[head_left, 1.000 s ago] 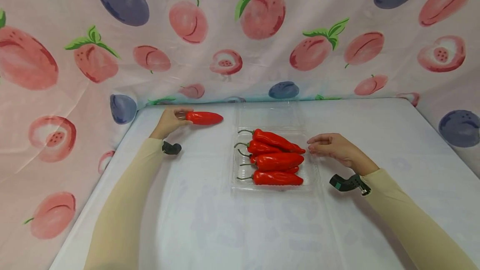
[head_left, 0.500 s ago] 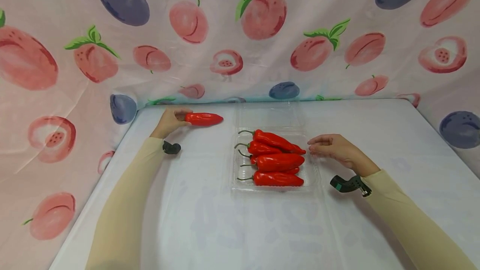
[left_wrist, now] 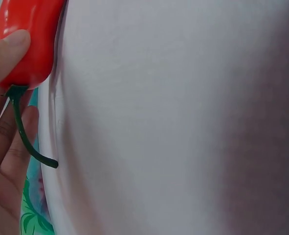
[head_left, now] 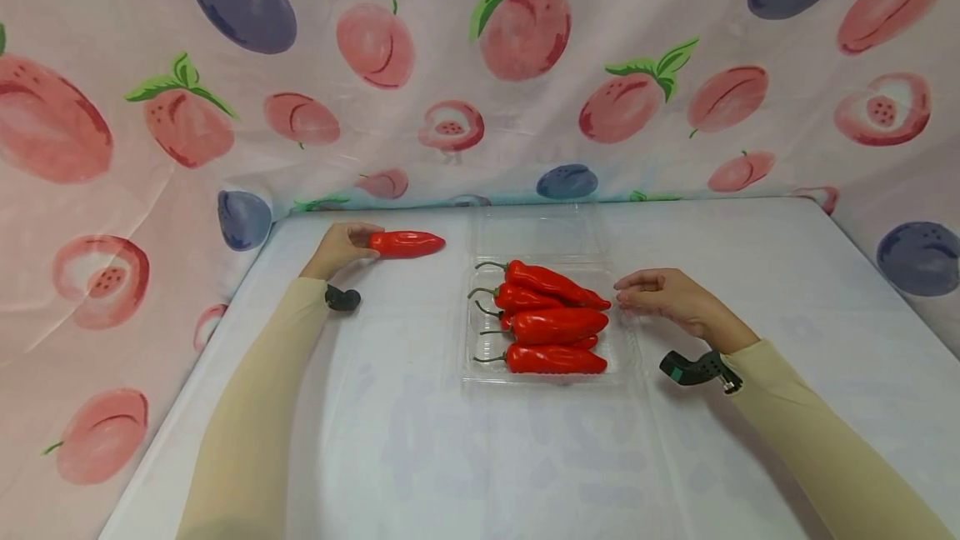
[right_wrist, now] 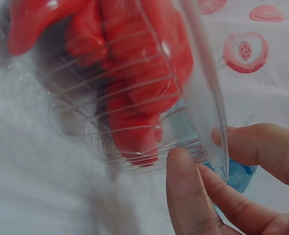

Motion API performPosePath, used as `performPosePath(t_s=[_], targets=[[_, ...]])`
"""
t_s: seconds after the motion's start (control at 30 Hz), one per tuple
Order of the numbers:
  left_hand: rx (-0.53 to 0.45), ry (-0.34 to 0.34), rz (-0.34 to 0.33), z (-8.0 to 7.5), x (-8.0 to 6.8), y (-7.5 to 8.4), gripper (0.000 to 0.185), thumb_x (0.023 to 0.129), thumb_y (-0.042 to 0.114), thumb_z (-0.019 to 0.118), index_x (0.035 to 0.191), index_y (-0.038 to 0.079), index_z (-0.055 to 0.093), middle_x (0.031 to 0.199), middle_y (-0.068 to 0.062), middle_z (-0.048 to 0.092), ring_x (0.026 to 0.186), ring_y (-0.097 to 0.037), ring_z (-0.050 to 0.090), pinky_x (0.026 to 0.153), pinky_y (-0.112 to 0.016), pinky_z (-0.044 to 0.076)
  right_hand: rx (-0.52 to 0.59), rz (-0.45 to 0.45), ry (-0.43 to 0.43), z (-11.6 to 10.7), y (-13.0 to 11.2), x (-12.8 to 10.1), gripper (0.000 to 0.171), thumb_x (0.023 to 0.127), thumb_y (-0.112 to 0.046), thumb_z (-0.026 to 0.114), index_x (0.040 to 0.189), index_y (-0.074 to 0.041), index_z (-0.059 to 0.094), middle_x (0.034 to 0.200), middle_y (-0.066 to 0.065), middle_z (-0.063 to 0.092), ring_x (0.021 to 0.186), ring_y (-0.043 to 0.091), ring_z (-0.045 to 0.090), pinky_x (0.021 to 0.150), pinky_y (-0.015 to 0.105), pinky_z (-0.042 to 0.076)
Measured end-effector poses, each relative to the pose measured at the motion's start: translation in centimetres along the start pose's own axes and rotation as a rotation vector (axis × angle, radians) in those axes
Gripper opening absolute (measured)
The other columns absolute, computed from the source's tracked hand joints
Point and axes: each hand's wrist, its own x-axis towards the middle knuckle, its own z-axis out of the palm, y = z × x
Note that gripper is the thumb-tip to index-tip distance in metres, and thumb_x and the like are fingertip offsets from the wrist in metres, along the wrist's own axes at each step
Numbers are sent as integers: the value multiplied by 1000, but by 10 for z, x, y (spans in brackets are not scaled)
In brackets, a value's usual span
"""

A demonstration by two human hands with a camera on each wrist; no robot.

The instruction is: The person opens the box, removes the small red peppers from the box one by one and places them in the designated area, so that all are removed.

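In the head view my left hand [head_left: 339,251] pinches a red pepper [head_left: 408,244] by its stem end, at the far left of the table. The left wrist view shows my thumb [left_wrist: 12,53] across the pepper's shoulder, its curved green stem [left_wrist: 27,134] hanging beside the palm. A clear plastic clamshell container [head_left: 618,363] lies open mid-table, holding several red peppers [head_left: 558,326] with stems to the left. My right hand [head_left: 675,297] holds its right rim; in the right wrist view the rim [right_wrist: 217,105] runs between thumb [right_wrist: 183,183] and index finger.
The container's clear lid [head_left: 538,232] is folded back toward the rear backdrop. A white cloth [head_left: 397,432] covers the table. Fruit-print fabric [head_left: 450,40] hangs behind and along the left side. A black wrist camera [head_left: 343,297] sits under the left wrist, another [head_left: 697,367] under the right.
My left hand, with the pepper in it, has shifted slightly toward me. The right hand, the container and the peppers inside have stayed in place.
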Motion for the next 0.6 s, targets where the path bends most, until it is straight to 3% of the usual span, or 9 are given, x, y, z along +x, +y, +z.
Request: performPosePath(t_s=[0.6], targets=[[9,-36,-46,-2,0,1,50,83,5,69,131,4,54,136,-18,52,125,-33,49,107,-44,40,3,-2,3,1,-1,-2,51,93,-23,58,130,10,44,107,3,67,90,5,64,89,29,53]])
